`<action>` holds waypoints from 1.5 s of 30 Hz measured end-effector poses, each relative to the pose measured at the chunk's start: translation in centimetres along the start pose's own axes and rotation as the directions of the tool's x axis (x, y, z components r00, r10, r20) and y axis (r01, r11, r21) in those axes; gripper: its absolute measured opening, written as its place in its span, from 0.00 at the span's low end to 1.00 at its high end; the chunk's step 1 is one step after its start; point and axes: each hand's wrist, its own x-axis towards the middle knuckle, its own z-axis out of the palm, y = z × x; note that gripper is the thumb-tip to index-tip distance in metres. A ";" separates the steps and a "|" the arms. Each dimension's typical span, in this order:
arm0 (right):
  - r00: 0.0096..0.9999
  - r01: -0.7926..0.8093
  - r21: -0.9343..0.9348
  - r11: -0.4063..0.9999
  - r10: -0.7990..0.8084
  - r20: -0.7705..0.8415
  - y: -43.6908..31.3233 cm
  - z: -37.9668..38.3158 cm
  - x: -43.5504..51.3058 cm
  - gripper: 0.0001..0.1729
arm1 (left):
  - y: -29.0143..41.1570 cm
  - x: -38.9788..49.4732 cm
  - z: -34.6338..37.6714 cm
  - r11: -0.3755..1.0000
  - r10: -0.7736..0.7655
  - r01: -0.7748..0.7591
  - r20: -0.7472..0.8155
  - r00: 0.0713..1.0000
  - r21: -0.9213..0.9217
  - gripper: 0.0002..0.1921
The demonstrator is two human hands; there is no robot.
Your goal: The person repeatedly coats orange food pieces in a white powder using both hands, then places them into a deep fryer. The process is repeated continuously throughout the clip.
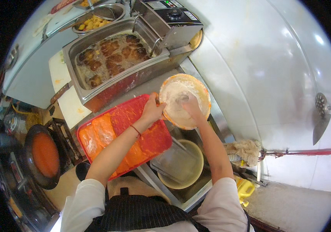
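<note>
At the rim of a round bowl (206,94), my left hand (153,108) grips with the thumb over the edge. White flour (172,90) lies inside this bowl. My right hand (193,107) reaches down into the flour; its fingertips are partly hidden, so I cannot tell whether they hold anything. Under my left forearm sits a red plastic tray (156,137), bearing several flat orange-coated slices (104,129) on its left and front parts. The tray's bare area is smeared with orange sauce.
Beyond the tray, a deep fryer (119,91) holds bubbling oil and several browned pieces (110,47). A wooden-handled knife (59,94) touches a white cutting board (72,111). Left stands a black wok (32,136) of orange-red liquid; a pale basin (199,162) sits in the sink below.
</note>
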 end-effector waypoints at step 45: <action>0.905 -0.395 0.598 0.698 0.409 0.120 3.2 -1.5 1.0 0.27 | -1.0 0.7 0.0 0.993 -0.021 0.028 -0.059 0.998 0.113 0.19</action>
